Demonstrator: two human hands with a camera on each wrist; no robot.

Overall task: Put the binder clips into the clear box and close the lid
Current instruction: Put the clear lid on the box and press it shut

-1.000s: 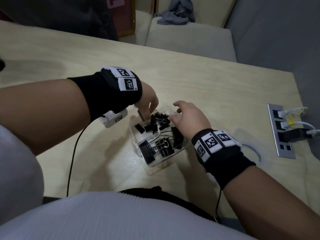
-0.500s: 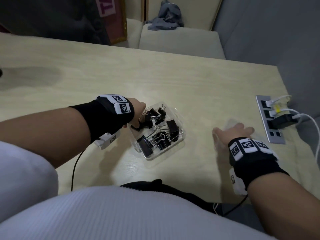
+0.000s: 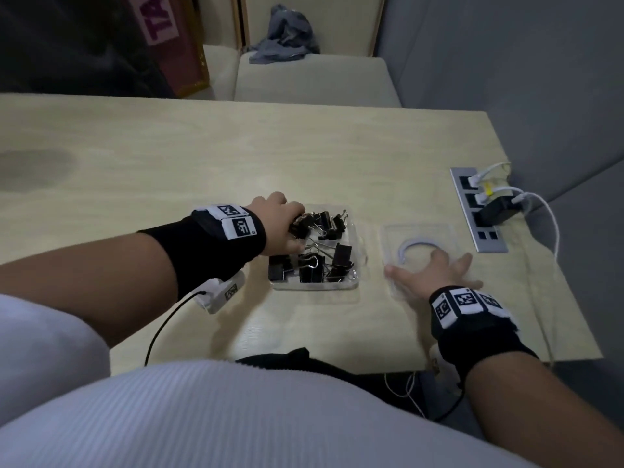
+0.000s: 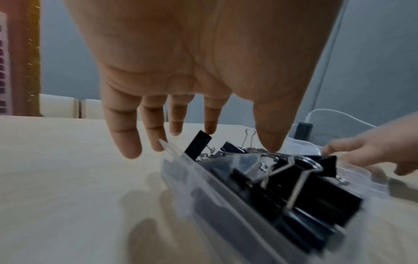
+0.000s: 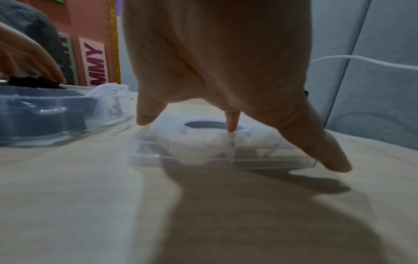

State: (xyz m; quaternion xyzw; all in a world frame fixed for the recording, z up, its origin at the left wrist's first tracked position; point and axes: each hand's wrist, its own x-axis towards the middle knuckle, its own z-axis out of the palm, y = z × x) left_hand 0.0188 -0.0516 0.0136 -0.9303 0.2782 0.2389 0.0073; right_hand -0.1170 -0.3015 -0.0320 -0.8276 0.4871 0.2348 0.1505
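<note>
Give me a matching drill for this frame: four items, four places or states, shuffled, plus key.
Items
1. binder clips
2. lid
3. left hand
4. right hand

Places or states
A. flat on the table, right of the clear box
B. spread over the lid, fingers straight
C. piled inside the clear box
D. fingers down on the clips at the box's left side

Pairs: 1-C, 2-A, 3-D, 4-B

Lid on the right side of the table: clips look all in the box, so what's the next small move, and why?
Probably close the right hand on the lid and lift it. The hand is spread over the lid, which lies flat on the table beside the clear box, so there is no grip yet. The binder clips sit inside, and the left hand rests at the box's left edge.
</note>
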